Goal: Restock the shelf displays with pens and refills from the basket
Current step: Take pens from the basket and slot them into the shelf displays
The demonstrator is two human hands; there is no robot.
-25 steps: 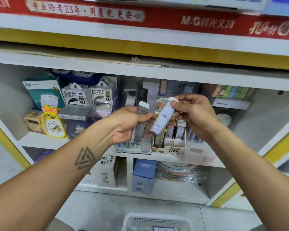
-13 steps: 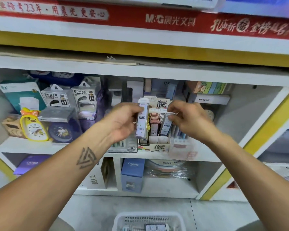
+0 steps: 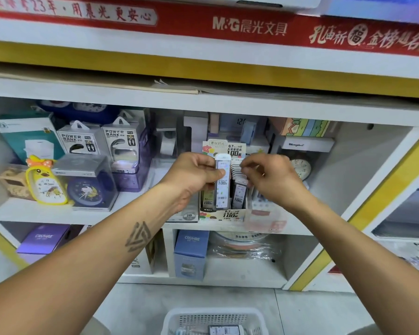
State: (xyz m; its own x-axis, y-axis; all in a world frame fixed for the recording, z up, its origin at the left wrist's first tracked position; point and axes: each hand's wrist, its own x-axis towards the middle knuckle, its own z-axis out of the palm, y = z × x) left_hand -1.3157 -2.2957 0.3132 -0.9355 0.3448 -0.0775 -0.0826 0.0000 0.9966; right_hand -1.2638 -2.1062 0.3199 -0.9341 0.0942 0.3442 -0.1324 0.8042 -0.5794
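My left hand [image 3: 191, 177] holds a slim white refill case [image 3: 221, 187] upright by its upper half, in front of the left side of the cardboard refill display box [image 3: 224, 215] on the middle shelf. My right hand [image 3: 272, 181] hovers at the box's right side with thumb and fingertips drawn together over the caps of the cases inside. Whether they pinch a cap is unclear. A grey-capped refill case [image 3: 238, 193] stands in the box just below those fingers. The white basket [image 3: 179, 316] sits on the floor below, with a refill pack [image 3: 225, 331] in it.
Power bank boxes [image 3: 99, 139], a yellow duck clock [image 3: 46, 182] and a boxed blue clock [image 3: 87, 192] fill the shelf's left side. A round clock [image 3: 301, 169] stands behind my right hand. Blue and purple CRUHRE boxes [image 3: 191, 252] occupy the lower shelf.
My right hand has put its refill case down into the display box and lifted off it. My left hand has brought its case closer to the box.
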